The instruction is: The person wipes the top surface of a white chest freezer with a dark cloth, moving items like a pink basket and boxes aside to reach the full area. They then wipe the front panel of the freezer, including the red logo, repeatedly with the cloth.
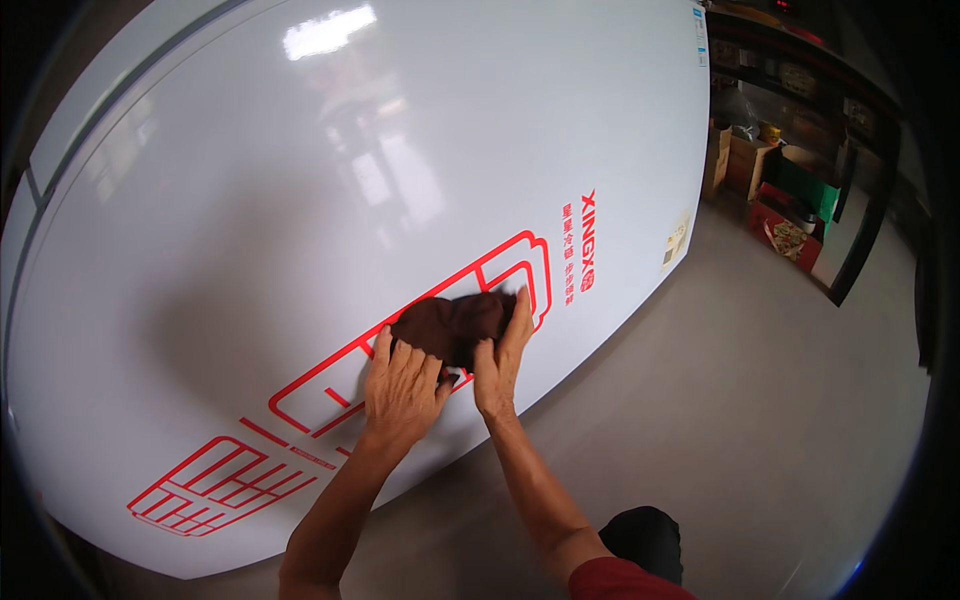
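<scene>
A dark brown cloth (440, 326) lies bunched against the glossy white front of a large appliance that looks like a chest freezer (300, 180). My left hand (402, 390) grips the cloth's lower left edge, with the fingers bent over it. On the other side, my right hand (503, 358) holds the right end between thumb and fingers. Beneath the cloth, part of a red printed outline (400, 318) is covered. How firmly the cloth touches the panel is hard to tell.
Smooth grey floor (720, 400) runs along the freezer's right side. At the upper right stands a dark-framed shelf (868, 220) with cardboard boxes (748, 165), a green box (812, 185) and a red box (785, 235). My dark-clad knee (645, 540) shows at the bottom.
</scene>
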The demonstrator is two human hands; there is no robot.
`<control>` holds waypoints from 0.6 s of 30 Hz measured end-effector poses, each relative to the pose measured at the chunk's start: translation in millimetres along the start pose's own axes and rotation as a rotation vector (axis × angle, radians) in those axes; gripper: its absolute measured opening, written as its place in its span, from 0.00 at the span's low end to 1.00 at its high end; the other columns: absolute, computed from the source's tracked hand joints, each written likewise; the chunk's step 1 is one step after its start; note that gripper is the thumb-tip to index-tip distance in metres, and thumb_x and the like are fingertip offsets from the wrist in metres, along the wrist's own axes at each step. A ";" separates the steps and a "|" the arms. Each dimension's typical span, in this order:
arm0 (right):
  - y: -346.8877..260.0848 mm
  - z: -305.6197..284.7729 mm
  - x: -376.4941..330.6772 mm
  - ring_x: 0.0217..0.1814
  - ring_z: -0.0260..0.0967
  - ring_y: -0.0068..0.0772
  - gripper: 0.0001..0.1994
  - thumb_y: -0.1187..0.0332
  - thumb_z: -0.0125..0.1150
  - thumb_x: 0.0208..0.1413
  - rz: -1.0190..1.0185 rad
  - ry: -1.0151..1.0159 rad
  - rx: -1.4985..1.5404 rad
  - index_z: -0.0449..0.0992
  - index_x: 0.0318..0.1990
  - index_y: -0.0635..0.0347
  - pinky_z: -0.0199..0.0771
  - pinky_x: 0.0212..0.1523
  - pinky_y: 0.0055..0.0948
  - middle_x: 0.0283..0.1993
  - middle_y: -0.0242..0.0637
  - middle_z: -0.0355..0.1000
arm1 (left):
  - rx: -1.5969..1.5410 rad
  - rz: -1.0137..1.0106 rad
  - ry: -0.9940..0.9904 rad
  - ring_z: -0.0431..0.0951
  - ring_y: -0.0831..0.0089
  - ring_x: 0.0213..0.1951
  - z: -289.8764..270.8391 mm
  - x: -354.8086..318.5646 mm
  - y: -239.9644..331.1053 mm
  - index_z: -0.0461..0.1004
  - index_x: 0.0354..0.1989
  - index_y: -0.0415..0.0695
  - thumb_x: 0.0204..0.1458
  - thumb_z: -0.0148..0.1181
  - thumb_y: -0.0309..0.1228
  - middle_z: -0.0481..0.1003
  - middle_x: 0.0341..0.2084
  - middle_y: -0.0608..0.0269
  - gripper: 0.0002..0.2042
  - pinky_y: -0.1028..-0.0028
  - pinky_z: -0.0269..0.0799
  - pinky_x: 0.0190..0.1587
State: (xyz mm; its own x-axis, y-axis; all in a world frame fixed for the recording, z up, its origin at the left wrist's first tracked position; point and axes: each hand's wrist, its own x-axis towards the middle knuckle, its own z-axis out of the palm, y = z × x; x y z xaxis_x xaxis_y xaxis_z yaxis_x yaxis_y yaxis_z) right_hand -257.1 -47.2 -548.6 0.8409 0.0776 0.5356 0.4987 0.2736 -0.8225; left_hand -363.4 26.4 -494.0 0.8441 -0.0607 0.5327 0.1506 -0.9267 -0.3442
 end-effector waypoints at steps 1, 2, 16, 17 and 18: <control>-10.6 3.0 12.8 0.70 0.40 0.55 0.40 0.72 0.51 0.45 -0.106 0.023 -0.025 0.43 0.68 0.65 0.45 0.68 0.43 0.68 0.55 0.40 | 0.011 -0.025 0.023 0.68 0.58 0.46 -2.5 9.6 -0.6 0.73 0.37 0.42 0.36 0.68 0.35 0.70 0.35 0.56 0.19 0.46 0.51 0.62; -18.9 7.8 23.6 0.71 0.38 0.55 0.41 0.72 0.54 0.43 -0.182 0.026 -0.005 0.44 0.67 0.67 0.42 0.69 0.44 0.69 0.56 0.39 | 0.025 -0.054 0.047 0.66 0.56 0.51 -6.6 20.5 -2.5 0.72 0.42 0.42 0.36 0.68 0.36 0.70 0.42 0.54 0.23 0.44 0.48 0.62; -95.7 39.4 165.4 0.72 0.38 0.64 0.41 0.49 0.56 0.47 -0.839 -0.076 -0.215 0.54 0.67 0.61 0.49 0.62 0.56 0.71 0.59 0.40 | 0.319 -0.142 0.305 0.64 0.49 0.51 -77.6 128.2 -35.2 0.73 0.47 0.39 0.45 0.60 0.38 0.69 0.44 0.49 0.21 0.43 0.42 0.65; -102.3 34.6 179.3 0.72 0.39 0.63 0.40 0.49 0.56 0.48 -0.853 -0.057 -0.278 0.54 0.67 0.60 0.50 0.61 0.56 0.71 0.58 0.40 | 0.332 -0.135 0.304 0.63 0.50 0.53 -83.8 141.4 -35.7 0.71 0.50 0.40 0.46 0.60 0.39 0.68 0.46 0.50 0.23 0.44 0.41 0.65; -104.0 29.5 194.4 0.72 0.39 0.61 0.40 0.48 0.56 0.50 -0.879 -0.036 -0.318 0.54 0.67 0.58 0.53 0.59 0.55 0.72 0.56 0.40 | 0.330 -0.122 0.361 0.65 0.53 0.51 -86.9 157.5 -32.5 0.72 0.48 0.41 0.42 0.64 0.40 0.69 0.43 0.54 0.25 0.45 0.43 0.65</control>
State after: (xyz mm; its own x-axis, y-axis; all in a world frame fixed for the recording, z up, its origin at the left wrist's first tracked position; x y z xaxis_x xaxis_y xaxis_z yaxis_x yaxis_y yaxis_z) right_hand -151.8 -32.3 -353.3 0.1301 -0.0014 0.9915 0.9912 -0.0263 -0.1301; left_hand -280.1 14.7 -331.7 0.5867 -0.1377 0.7980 0.4414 -0.7718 -0.4577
